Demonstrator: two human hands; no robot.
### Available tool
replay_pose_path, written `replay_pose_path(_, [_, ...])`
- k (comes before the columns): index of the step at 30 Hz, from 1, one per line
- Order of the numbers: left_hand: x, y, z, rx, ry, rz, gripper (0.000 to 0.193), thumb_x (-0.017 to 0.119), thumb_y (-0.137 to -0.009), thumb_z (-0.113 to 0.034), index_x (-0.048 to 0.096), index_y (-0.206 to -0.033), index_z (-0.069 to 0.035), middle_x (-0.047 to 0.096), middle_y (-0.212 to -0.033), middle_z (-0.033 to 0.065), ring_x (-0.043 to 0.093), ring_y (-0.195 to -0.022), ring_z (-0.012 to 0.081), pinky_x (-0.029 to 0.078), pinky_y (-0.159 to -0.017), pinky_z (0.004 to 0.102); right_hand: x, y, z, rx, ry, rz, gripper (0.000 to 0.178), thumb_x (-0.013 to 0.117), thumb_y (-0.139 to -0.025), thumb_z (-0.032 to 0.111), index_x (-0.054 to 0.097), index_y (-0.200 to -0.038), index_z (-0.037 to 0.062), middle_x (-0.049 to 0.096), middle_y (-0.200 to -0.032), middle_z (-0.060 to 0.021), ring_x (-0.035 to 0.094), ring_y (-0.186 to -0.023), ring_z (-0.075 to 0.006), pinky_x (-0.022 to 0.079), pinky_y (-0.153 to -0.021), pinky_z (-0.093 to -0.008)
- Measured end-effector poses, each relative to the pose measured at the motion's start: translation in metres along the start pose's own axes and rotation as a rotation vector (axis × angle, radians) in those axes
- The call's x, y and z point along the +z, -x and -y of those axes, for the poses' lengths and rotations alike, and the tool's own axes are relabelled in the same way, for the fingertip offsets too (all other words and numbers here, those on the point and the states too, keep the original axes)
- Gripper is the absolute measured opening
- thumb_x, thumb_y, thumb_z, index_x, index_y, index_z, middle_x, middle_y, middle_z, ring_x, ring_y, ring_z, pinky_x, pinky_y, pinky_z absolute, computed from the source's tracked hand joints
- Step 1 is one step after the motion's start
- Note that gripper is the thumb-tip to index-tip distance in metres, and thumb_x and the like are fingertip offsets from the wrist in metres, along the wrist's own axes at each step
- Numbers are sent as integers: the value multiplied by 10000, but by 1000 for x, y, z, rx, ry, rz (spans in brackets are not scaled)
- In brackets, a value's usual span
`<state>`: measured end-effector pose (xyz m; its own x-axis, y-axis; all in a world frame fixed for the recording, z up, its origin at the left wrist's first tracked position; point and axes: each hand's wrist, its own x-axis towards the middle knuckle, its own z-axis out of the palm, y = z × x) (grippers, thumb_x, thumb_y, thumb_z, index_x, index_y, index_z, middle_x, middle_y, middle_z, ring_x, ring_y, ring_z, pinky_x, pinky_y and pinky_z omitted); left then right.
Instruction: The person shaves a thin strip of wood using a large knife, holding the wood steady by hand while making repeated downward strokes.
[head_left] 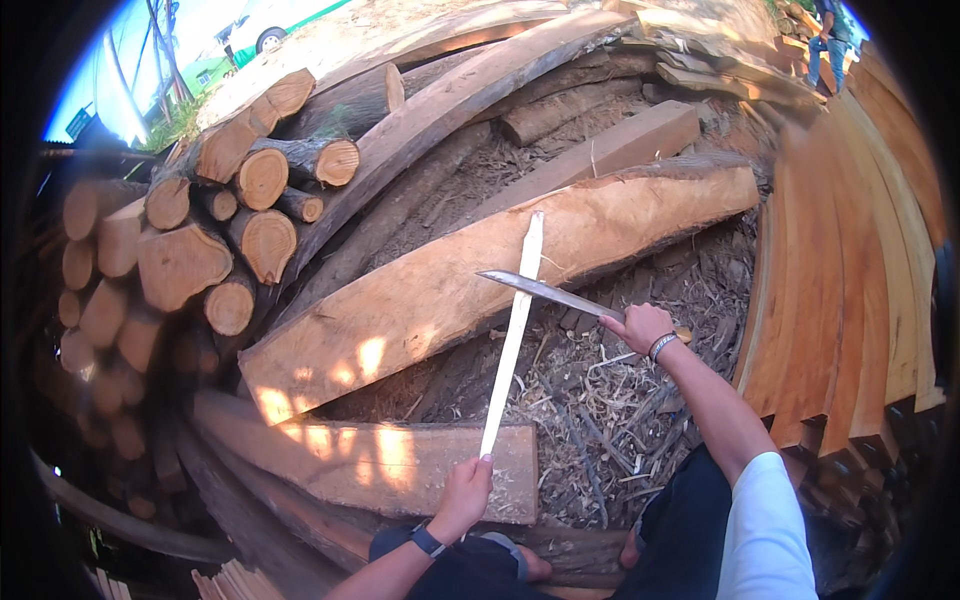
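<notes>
My left hand (pixel 466 492) is closed round the lower end of a long pale wooden stick (pixel 509 357). The stick slants up and away from me, its pointed far end lying over a thick sawn timber (pixel 420 290). In my right hand (pixel 640 329) I grip a machete (pixel 550 292), fingers wrapped round a handle that they mostly hide. Its long grey blade points left and crosses the stick in its upper part. Whether the edge bites into the wood I cannot tell.
Cut logs (pixel 262 180) are piled at the left. Sawn planks (pixel 840 260) stand stacked along the right. A shorter timber (pixel 400 462) lies near my legs, and wood shavings (pixel 620 430) cover the ground ahead. Another person (pixel 828 45) is at the far right.
</notes>
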<state>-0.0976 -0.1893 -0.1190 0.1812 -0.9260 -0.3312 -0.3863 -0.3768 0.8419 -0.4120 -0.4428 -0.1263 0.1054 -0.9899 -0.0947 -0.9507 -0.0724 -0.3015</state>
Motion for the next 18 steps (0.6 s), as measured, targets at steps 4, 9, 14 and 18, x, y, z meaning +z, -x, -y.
replay_pose_path(4, [1, -1, -2, -15, 39, 27, 466, 454, -1020, -333, 519, -692, -9, 497, -560, 22, 491, -534, 111, 381, -506, 333, 18, -10, -19, 85, -58, -56, 819, 385, -901, 719, 730, -882, -23, 693, -906, -271, 679, -902, -414, 538, -806, -491])
replay_pose_path(9, [-4, 2, -1, -71, 101, 55, 440, 451, -1025, -320, 514, -706, -24, 476, -574, -10, 446, -533, 81, 349, -491, 300, 12, -1, -23, -68, 54, 12, 838, 371, -891, 743, 729, -831, -13, 695, -890, -263, 683, -884, -406, 544, -792, -482])
replay_pose_path(14, [1, 0, -6, -45, 147, 46, 423, 455, -1031, -309, 504, -705, -44, 453, -575, -25, 419, -522, 70, 326, -477, 289, 9, 1, -19, 9, 23, 2, 832, 373, -889, 742, 728, -867, -10, 696, -894, -261, 683, -899, -398, 533, -813, -491])
replay_pose_path(18, [-2, 3, -7, -82, 317, 112, 399, 458, -1033, -319, 508, -735, -58, 447, -581, -24, 415, -521, 64, 320, -466, 277, 0, 8, -14, -31, 4, 28, 833, 381, -884, 745, 730, -885, -10, 693, -911, -270, 679, -907, -417, 529, -844, -492])
